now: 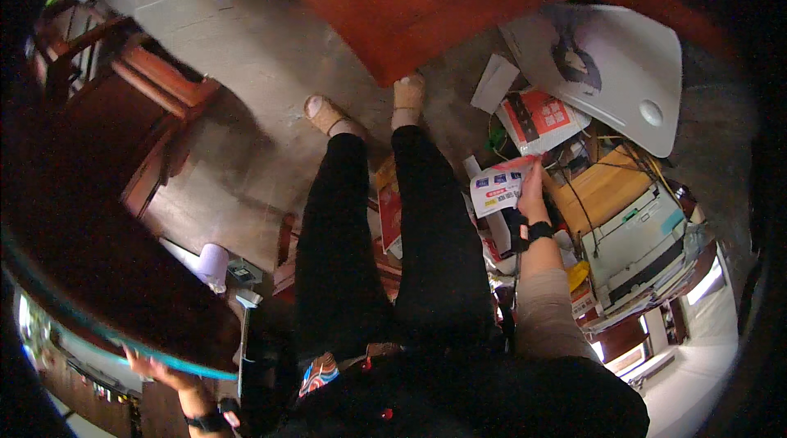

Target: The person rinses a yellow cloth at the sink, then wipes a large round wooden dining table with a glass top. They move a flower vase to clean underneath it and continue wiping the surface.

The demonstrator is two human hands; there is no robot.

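Note:
My right hand (533,195) is closed on the edge of a white printed leaflet (495,197), which has a red band and small coloured pictures. The sheet hangs over the clutter to the right of my legs. Just beyond it lies a red-and-white printed packet (547,115). Out at the lower left, my left hand (157,371) reaches to the teal glass edge of a dark table (197,369). Its fingers look spread, with nothing seen in them; whether they touch the glass is unclear.
A light-coloured printer (636,244) stands on the right, beside a wooden board (605,189) crossed by cables. Behind it leans a grey-white panel (621,69). Reddish wooden furniture (424,1) rises ahead of my feet. A wooden chair (160,78) and a lilac cup-shaped object (213,264) are at left.

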